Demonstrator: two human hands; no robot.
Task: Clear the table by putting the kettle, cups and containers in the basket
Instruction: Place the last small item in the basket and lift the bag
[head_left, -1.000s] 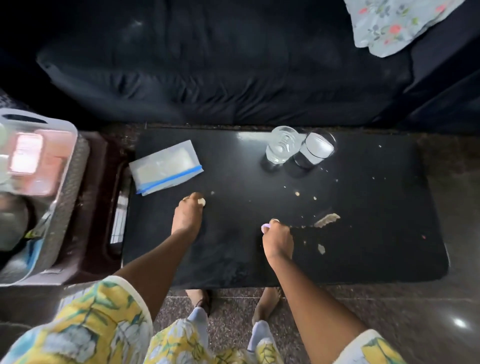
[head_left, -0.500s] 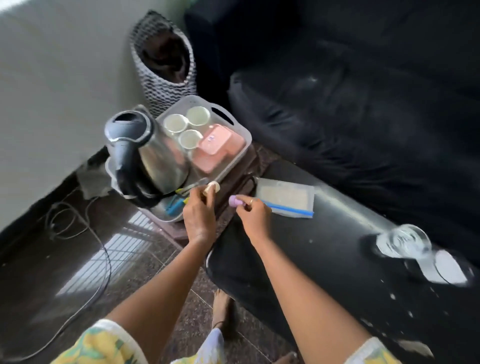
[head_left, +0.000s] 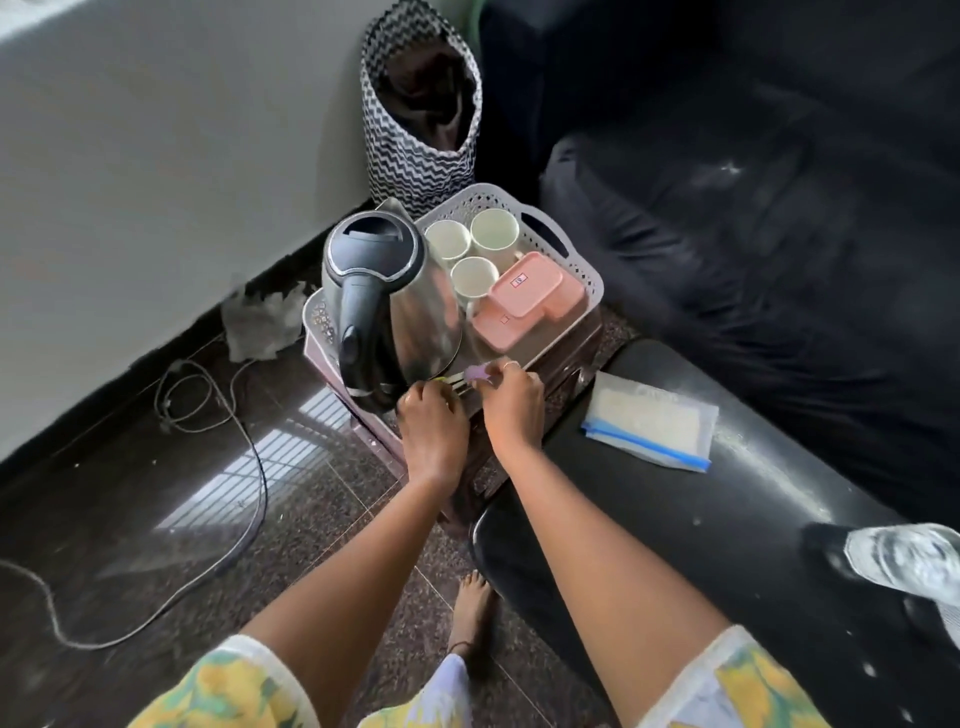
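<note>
Basket (head_left: 589, 291), head view (only view supplied): white perforated plastic, set on a low dark stool (head_left: 571, 371) just beside the end of the bench (head_left: 675, 530), so things can be passed across without a carry.

Already loaded:
- The steel kettle (head_left: 400, 306) is stood upright at the near-left corner. Its handle is turned towards the person, likely so it can be gripped again.
- Three cream cups (head_left: 474, 274) are grouped behind it, mouths up.
- Two pink lidded containers (head_left: 524, 283) are at the right, one resting partly on the other, which saves floor area in the basket.

Right hand (head_left: 514, 402) is held over the near rim, with a small purple item (head_left: 475, 373) pinched between thumb and fingers. Something thin and metallic seems to run from it, too blurred to be called. A pinch grip is judged right for a piece that small and light.

Left hand (head_left: 431, 423) is held just beside it, knuckles up, fingers curled under and hidden. A yellow-green sliver shows at the tips; whether anything is gripped cannot be told.

Step judged: small pieces being dropped into the gap in front of the kettle base.

Left on the bench:
- A zip bag (head_left: 649, 423) of white contents with a blue seal is lying flat near the basket end.
- A clear glass (head_left: 904, 564) is at the right edge of view, blurred.
- Crumbs are scattered.

Task judged mostly done. Room for the glass beside the cups looks tight.

Not involved: zigzag woven bag (head_left: 421, 104) by the wall, cable (head_left: 249, 441) on the floor, dark sofa (head_left: 779, 208) behind.
</note>
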